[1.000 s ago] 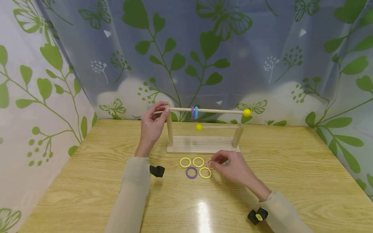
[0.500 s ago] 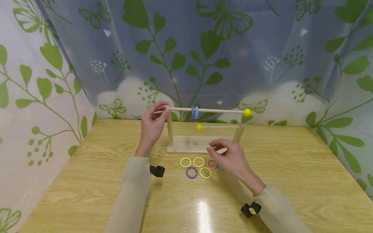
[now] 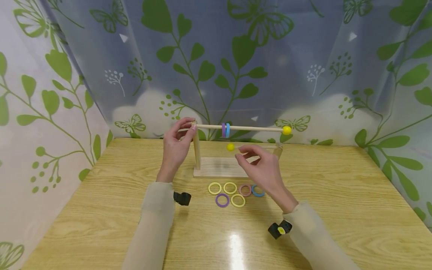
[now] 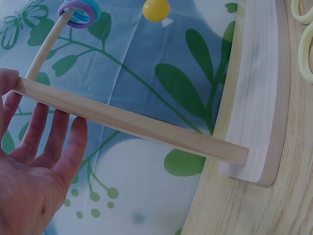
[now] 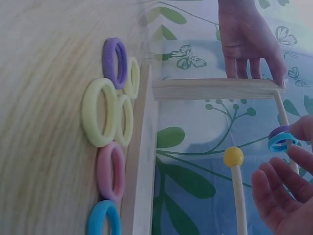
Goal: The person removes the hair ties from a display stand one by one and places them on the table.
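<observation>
My left hand (image 3: 177, 142) holds the top of the left post (image 4: 132, 120) of a wooden stand, thumb at its end, fingers along its side. From that post runs the upper rod (image 3: 253, 128), ending in a yellow ball (image 3: 286, 130). A purple hair tie (image 3: 223, 130) and a blue hair tie (image 3: 227, 130) hang together on it. In front of the lower rod, just right of its yellow ball (image 3: 230, 147), is my right hand (image 3: 261, 167), fingers loosely bent. Nothing shows between its fingertips in the head or right wrist view (image 5: 283, 191).
On the table before the stand's base (image 3: 219, 167) lie several hair ties: yellow ones (image 3: 238, 206), a purple one (image 3: 222, 206), a pink one (image 5: 111, 171) and a blue one (image 3: 258, 195). The right post (image 3: 278, 150) is partly covered by the right hand. Behind hangs a leaf-patterned curtain (image 3: 216, 93).
My right hand has left the pink hair tie on the table and risen forward to the lower rod, uncovering the loose blue one. The left hand stays on the post.
</observation>
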Motion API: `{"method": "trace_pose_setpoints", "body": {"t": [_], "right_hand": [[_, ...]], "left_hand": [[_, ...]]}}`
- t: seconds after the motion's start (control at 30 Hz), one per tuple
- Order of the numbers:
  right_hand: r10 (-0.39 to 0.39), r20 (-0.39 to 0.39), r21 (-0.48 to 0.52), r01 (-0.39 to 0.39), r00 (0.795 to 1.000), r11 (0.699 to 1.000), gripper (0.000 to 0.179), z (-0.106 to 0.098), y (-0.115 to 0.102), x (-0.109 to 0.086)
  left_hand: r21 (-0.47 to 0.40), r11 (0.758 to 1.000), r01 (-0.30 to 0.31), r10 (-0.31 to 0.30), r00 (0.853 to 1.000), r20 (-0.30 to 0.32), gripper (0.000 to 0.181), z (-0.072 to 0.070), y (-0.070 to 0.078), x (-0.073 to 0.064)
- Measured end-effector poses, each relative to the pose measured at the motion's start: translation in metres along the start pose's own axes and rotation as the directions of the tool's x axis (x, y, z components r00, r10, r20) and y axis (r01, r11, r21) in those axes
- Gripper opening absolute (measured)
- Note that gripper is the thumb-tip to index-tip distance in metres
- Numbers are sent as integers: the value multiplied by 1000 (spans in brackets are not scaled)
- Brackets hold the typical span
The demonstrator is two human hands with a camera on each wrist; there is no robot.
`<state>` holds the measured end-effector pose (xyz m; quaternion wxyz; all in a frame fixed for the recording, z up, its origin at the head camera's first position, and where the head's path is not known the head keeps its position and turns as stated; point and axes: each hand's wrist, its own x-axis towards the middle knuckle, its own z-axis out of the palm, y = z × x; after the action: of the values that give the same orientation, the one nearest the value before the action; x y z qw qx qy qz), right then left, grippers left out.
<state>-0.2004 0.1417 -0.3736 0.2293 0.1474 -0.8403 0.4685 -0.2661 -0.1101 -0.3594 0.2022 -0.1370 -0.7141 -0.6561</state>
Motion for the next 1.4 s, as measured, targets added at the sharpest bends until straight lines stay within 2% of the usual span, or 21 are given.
{"method": "trace_pose_setpoints", "body": {"t": [0.23, 0.43, 0.93, 1.4], "right_hand": [[-32, -49, 41, 34, 998, 999, 18, 8, -4, 12], [-12, -81, 63, 17, 997, 998, 16, 16, -5, 20], [13, -101, 146, 2, 995, 989, 14, 30, -11, 37], [35, -122, 121, -20, 992, 992, 15, 37, -15, 42]], "left_hand": [[-1, 1000, 10, -10, 1000, -6, 27, 1, -1, 0], [-8, 1000, 15, -15, 1000, -9, 27, 1, 0, 0], [-9, 1000, 7, -7, 1000, -6, 27, 2, 0, 0], [-7, 1000, -7, 7, 1000, -8, 26, 1, -1, 1]]}}
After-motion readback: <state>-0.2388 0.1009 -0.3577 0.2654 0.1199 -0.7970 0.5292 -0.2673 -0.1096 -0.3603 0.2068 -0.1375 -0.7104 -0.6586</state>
